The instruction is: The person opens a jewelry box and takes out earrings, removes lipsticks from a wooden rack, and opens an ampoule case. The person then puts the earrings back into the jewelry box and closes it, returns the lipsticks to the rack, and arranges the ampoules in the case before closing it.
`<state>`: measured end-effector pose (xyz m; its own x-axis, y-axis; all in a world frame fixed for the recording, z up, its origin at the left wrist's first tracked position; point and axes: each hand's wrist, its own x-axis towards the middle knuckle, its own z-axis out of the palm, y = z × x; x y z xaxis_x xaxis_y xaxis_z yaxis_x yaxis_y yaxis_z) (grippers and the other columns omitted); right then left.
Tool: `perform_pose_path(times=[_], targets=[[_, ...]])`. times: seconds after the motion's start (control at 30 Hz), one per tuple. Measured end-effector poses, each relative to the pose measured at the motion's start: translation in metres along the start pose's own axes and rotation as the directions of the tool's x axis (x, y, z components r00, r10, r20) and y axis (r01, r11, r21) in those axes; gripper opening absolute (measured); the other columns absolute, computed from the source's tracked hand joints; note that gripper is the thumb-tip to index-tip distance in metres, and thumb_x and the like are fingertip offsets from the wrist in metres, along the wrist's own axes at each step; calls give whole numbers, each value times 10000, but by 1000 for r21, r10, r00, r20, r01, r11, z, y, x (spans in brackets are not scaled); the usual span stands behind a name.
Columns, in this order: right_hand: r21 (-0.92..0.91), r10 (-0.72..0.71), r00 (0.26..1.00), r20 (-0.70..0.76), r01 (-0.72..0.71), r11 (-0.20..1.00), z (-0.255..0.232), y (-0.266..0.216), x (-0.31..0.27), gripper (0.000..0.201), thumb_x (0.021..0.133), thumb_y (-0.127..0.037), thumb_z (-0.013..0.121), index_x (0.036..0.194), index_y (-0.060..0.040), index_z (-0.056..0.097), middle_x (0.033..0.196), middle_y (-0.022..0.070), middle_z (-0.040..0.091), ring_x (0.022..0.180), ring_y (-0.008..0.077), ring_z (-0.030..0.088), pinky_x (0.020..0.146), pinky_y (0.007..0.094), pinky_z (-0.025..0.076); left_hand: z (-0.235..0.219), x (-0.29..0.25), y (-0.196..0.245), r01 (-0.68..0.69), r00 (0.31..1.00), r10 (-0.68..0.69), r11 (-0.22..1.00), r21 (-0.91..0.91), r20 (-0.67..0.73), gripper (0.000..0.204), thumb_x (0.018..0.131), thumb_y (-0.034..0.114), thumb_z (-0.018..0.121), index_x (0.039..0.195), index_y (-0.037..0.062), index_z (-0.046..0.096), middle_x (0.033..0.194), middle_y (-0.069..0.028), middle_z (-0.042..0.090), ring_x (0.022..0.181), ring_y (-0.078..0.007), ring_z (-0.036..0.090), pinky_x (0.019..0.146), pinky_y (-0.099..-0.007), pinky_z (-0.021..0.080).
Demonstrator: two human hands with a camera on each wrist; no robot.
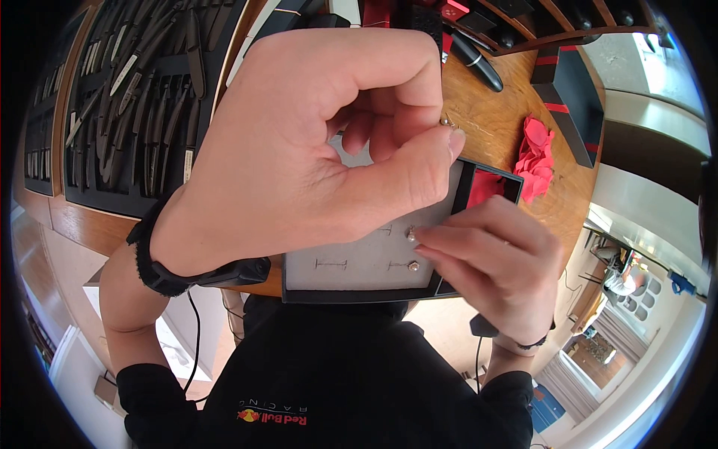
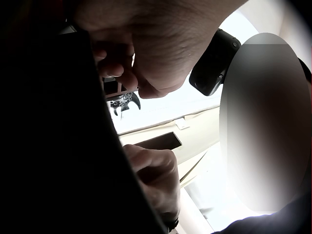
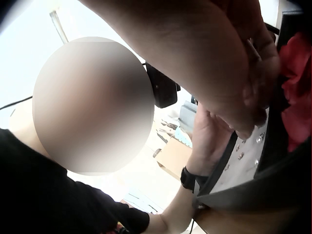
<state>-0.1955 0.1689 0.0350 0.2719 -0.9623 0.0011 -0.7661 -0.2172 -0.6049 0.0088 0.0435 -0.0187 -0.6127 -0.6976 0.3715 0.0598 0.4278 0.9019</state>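
My left hand (image 1: 441, 131) is raised close to the head camera and pinches a tiny metal earring piece (image 1: 449, 122) between thumb and forefinger. Below it lies a black-framed jewellery tray (image 1: 351, 295) with a grey pad. My right hand (image 1: 420, 241) reaches in from the right and pinches a pearl stud (image 1: 410, 235) at the pad with its fingertips. A second pearl stud (image 1: 413, 266) sits just below. In the right wrist view, the pad (image 3: 239, 165) carries several studs under my right hand (image 3: 253, 97). The left wrist view shows only the underside of my left hand (image 2: 146, 53).
A red cloth (image 1: 537, 153) lies on the round wooden table (image 1: 493, 127) to the right, and another red piece (image 1: 485, 187) fills the tray's side compartment. A black display board of knives (image 1: 142, 97) stands at the left. A black pen (image 1: 479, 63) and a black box (image 1: 576, 97) lie beyond.
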Motion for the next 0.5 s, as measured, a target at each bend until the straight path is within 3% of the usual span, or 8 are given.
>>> perform_pose_path(times=[0.03, 0.1, 0.2, 0.27, 0.33, 0.4, 0.47, 0.5], targets=[[-2, -2, 1000, -1, 2, 1000, -4, 2, 2, 210, 774, -10, 827, 972, -59, 774, 852, 41, 677, 738, 210, 681, 610, 336, 534, 0, 0, 1, 20, 1000, -20, 1000, -17, 0, 222, 914, 85, 778, 813, 75, 580, 747, 45, 534, 669, -35, 476, 598, -223, 359], [-9, 71, 986, -148, -74, 997, -15, 9, 8, 153, 807, 7, 821, 946, -50, 790, 825, 60, 702, 711, 186, 688, 617, 316, 537, 0, 0, 2, 38, 999, -38, 999, -32, 0, 227, 914, 88, 779, 811, 74, 577, 745, 44, 535, 669, -35, 476, 597, -223, 359], [-109, 138, 978, -156, -156, 982, -32, 26, 27, 154, 839, 60, 786, 974, -15, 781, 867, 57, 718, 711, 120, 653, 621, 275, 501, 0, 0, 2, 29, 1000, -29, 999, -15, -3, 236, 913, 94, 782, 806, 74, 573, 737, 44, 536, 667, -37, 474, 597, -222, 360], [-141, 112, 987, -112, -128, 982, -36, 43, 42, 184, 863, 58, 778, 1034, -11, 769, 889, 69, 734, 723, 129, 676, 623, 271, 504, 1, -1, 4, 74, 997, -75, 996, -39, -15, 238, 912, 96, 784, 804, 74, 573, 730, 46, 536, 665, -41, 472, 601, -221, 359], [-117, 37, 999, -11, -38, 992, -35, 55, 58, 182, 864, 59, 758, 1027, -21, 765, 875, 104, 740, 729, 236, 733, 637, 333, 568, 1, -2, 4, 76, 997, -77, 996, -47, -18, 239, 912, 94, 784, 802, 73, 573, 728, 45, 536, 664, -41, 475, 598, -220, 362], [-151, -34, 998, 44, 40, 988, -36, 64, 66, 238, 868, 77, 753, 1084, -23, 757, 931, 99, 749, 748, 189, 720, 639, 292, 537, 1, -2, 4, 82, 996, -83, 995, -57, -21, 239, 911, 91, 784, 800, 72, 573, 726, 45, 537, 663, -41, 478, 596, -219, 365], [-157, -59, 982, 179, 88, 984, -34, 66, 73, 236, 862, 86, 742, 1080, -5, 744, 960, 131, 757, 795, 252, 758, 692, 329, 587, 0, -1, 3, 79, 997, -80, 996, -49, -16, 240, 909, 90, 787, 798, 70, 575, 720, 40, 539, 660, -42, 487, 587, -218, 371], [-157, -60, 982, 180, 89, 984, -31, 66, 75, 236, 862, 86, 742, 1080, -5, 744, 960, 131, 757, 795, 252, 758, 692, 329, 587, -1, -1, 3, 79, 997, -80, 996, -49, -17, 240, 909, 90, 787, 798, 70, 575, 720, 40, 539, 660, -42, 487, 587, -218, 371]])
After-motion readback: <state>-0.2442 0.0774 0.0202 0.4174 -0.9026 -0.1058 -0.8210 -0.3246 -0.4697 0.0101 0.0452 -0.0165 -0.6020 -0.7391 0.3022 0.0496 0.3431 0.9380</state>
